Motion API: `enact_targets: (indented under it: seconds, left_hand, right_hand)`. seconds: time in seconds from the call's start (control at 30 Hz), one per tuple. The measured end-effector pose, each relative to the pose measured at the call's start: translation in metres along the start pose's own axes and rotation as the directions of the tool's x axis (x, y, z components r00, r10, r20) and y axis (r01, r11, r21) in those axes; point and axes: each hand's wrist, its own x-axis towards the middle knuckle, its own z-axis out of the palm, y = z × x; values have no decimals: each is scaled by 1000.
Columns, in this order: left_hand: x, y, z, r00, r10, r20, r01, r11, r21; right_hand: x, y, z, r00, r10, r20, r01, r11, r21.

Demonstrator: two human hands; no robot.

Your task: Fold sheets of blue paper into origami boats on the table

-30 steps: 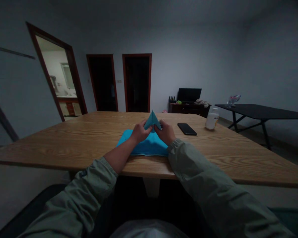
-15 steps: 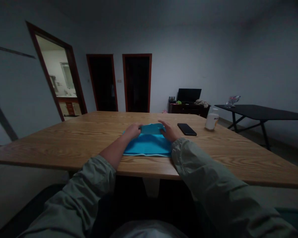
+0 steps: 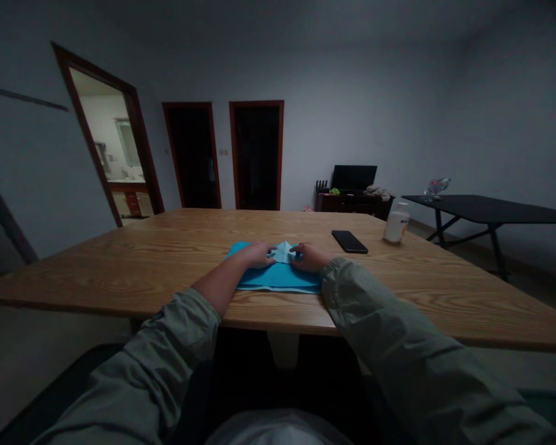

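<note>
Pressing down on the folded blue paper, your left hand and right hand lie palm-down on the worktop, one on each side of the fold.

1. Left fingers: stretched out flat and slightly spread. Their tips touch the left edge of the folded blue paper. They grip nothing.
2. Right fingers: also stretched out flat. Their tips touch the right edge of the same piece. They grip nothing.
3. Folded blue paper: it lies flat between your two hands, on top of a larger blue sheet. That sheet rests on the worktop near its front edge, directly ahead of you.

Containers: a pale bottle stands upright on the worktop to your right, well apart from both hands. You cannot tell its contents in the dim light.

A black phone lies flat between the bottle and your right hand, touching neither.
</note>
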Motion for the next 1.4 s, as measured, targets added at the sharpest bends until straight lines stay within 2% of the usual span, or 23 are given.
enact_targets:
  seconds: [0.17, 0.27, 0.33, 0.4, 0.47, 0.53, 0.57, 0.6, 0.63, 0.67, 0.73, 0.77, 0.8, 0.87, 0.93, 1.0, 1.13, 1.2, 1.27, 1.33, 1.4]
  left_hand:
    - [-3, 8, -6, 996, 44, -74, -39, 997, 60]
    - [-4, 21, -13, 990, 60, -129, -41, 989, 142]
    - [-5, 30, -17, 983, 99, -153, -79, 988, 131]
    - [-5, 35, -20, 969, 136, -205, -125, 990, 65]
    - [-6, 35, -23, 952, 89, -293, -100, 995, -24]
    - [-5, 30, -25, 917, -27, -397, -38, 987, -154]
    - [-3, 26, -26, 888, -91, -450, -26, 969, -247]
    - [-2, 23, -26, 856, -149, -496, -43, 934, -356]
    - [0, 20, -26, 826, -197, -528, -90, 878, -470]
    - [2, 18, -26, 808, -235, -541, -153, 802, -577]
    - [5, 18, -25, 801, -283, -527, -266, 621, -738]
    - [6, 20, -24, 805, -298, -514, -301, 541, -785]
    - [7, 22, -24, 803, -316, -506, -323, 483, -814]
    - [6, 26, -23, 784, -348, -514, -347, 441, -828]
    - [5, 28, -23, 770, -351, -532, -354, 458, -815]
    - [4, 29, -24, 774, -329, -541, -339, 505, -793]
    - [2, 32, -25, 780, -233, -580, -268, 714, -647]
    - [0, 36, -25, 783, -207, -587, -200, 809, -552]
    - [-3, 38, -26, 777, -223, -588, -123, 863, -490]
    - [-5, 38, -29, 753, -256, -606, -55, 893, -446]
    - [-7, 33, -33, 704, -288, -649, -12, 909, -416]
  right_hand:
    - [3, -6, -2, 999, 14, -29, -13, 999, 32]
    - [4, -15, -7, 998, -31, -45, 34, 997, 76]
    - [3, -21, -13, 992, -60, -111, 73, 990, 119]
    - [2, -25, -21, 973, -62, -224, 99, 983, 154]
    - [0, -25, -31, 908, 14, -419, 76, 977, 198]
    - [-1, -21, -38, 765, 178, -619, 35, 948, 315]
    - [-1, -18, -39, 694, 279, -664, 29, 911, 412]
    - [0, -16, -39, 662, 375, -649, 34, 850, 526]
    - [1, -15, -38, 685, 445, -577, 43, 766, 642]
    - [2, -14, -36, 742, 478, -469, 43, 665, 745]
    - [5, -18, -30, 861, 439, -257, 15, 483, 875]
    - [7, -22, -27, 897, 397, -195, 9, 424, 906]
    - [8, -26, -25, 917, 361, -168, 17, 386, 922]
    - [9, -33, -24, 929, 326, -176, 52, 355, 933]
    - [9, -38, -26, 931, 317, -182, 55, 371, 927]
    - [8, -39, -28, 927, 325, -187, 24, 445, 895]
    - [7, -41, -30, 881, 367, -298, 3, 626, 780]
    - [8, -45, -31, 858, 366, -360, 36, 656, 754]
    - [8, -50, -32, 847, 347, -403, 87, 657, 749]
    - [7, -51, -35, 827, 333, -453, 132, 668, 732]
    - [6, -48, -37, 782, 358, -511, 128, 710, 693]
